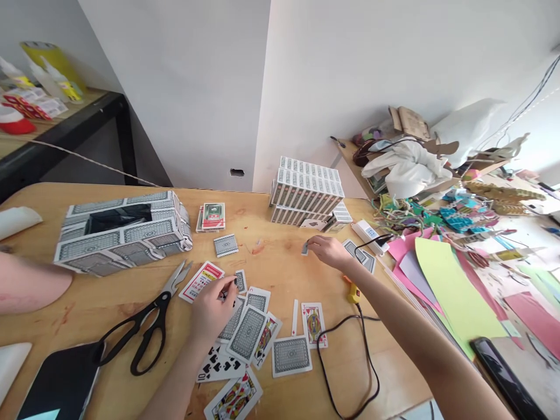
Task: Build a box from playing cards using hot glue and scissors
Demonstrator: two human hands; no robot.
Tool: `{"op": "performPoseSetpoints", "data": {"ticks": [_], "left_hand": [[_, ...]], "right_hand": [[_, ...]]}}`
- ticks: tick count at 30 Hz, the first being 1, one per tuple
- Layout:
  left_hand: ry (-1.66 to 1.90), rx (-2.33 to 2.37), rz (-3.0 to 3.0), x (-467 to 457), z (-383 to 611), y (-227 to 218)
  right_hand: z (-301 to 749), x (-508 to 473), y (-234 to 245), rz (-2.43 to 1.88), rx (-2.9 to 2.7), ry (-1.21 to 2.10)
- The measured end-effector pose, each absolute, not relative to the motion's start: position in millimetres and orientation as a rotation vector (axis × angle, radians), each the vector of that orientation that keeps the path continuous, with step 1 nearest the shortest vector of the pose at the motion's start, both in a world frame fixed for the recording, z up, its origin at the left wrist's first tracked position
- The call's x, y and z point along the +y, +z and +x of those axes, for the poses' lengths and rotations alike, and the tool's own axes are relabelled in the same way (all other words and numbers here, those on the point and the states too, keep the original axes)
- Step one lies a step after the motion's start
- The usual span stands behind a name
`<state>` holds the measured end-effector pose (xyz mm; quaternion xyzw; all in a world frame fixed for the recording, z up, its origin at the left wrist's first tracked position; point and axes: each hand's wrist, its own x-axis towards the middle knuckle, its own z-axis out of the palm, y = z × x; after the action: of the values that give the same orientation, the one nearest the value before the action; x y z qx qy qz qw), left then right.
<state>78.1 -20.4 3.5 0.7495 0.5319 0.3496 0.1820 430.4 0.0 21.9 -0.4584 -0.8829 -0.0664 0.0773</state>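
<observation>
My left hand [213, 308] is closed in a pinch above a loose pile of playing cards [247, 333], some face down and some face up. A small card piece [241, 282] shows right at its fingertips; whether they grip it is unclear. Farther forward, my right hand [327, 251] pinches a small grey-patterned piece of playing card [305, 249] close to the table top. Beyond that hand stands a block built of folded cards [308, 186], with a smaller folded-card part [338, 217] at its right. A single patterned card [226, 245] lies between the hands and the wall.
Black-handled scissors [153, 324] lie open at left, below a card-covered box [125, 233]. A yellow glue gun [353, 291] with a black cable rests by my right forearm. A power strip [370, 236], coloured paper [450, 286] and a phone [507, 373] are at right. Another person's arm [32, 283] enters at left.
</observation>
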Motion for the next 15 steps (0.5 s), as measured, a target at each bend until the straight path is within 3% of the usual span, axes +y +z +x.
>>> {"op": "performPoseSetpoints", "data": {"ticks": [15], "left_hand": [[0.956, 1.501, 2.096, -20, 77, 3]], "right_hand": [[337, 78, 4, -1.394, -2.753, -0.16]]}}
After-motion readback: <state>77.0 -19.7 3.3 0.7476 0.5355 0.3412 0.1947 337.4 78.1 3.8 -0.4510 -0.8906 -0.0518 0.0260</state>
